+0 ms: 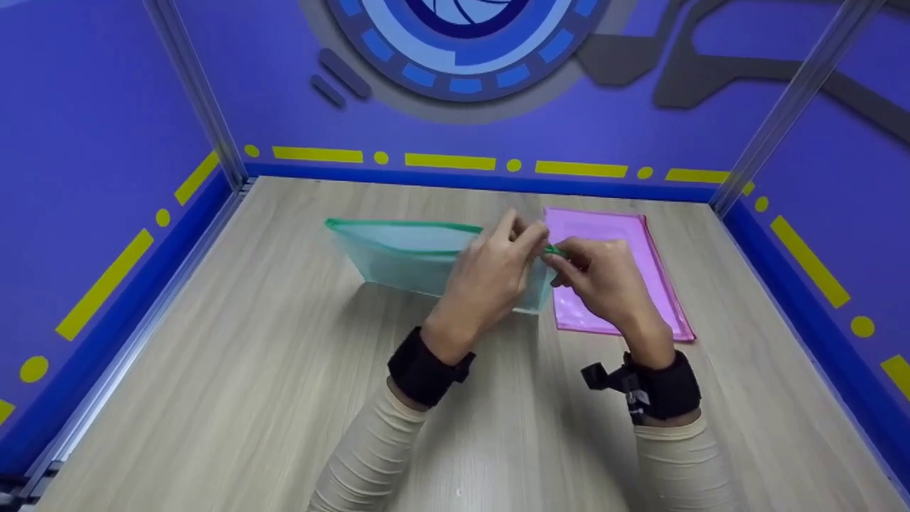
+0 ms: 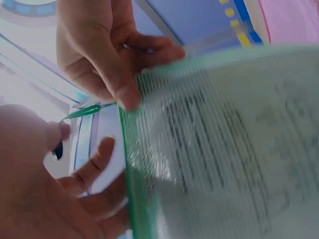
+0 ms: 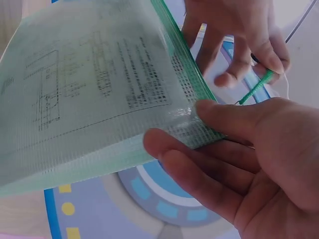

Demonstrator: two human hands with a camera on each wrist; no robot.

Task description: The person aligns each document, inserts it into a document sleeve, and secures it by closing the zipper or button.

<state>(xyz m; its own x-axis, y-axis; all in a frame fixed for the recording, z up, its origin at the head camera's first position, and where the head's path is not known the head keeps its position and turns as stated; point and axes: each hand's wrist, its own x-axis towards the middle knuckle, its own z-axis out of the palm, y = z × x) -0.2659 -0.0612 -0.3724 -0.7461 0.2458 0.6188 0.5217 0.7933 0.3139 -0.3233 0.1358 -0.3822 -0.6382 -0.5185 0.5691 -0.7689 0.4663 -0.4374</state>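
Observation:
A green zip pouch (image 1: 409, 270) of clear ribbed plastic is held upright over the table, its mouth gaping along the left part. Printed paper (image 3: 99, 74) shows through the plastic. My left hand (image 1: 490, 274) pinches the green cord (image 3: 258, 87) of the zip pull between thumb and finger, its other fingers spread beside the zip edge. My right hand (image 1: 615, 277) grips the pouch's right top corner, thumb on one face and fingers on the other. The zip slider itself is too small to make out.
A pink zip pouch (image 1: 604, 274) lies flat on the wooden table (image 1: 249, 412), behind and partly under my right hand. Blue-purple panels (image 1: 284, 92) with yellow marks wall the table at the back and both sides.

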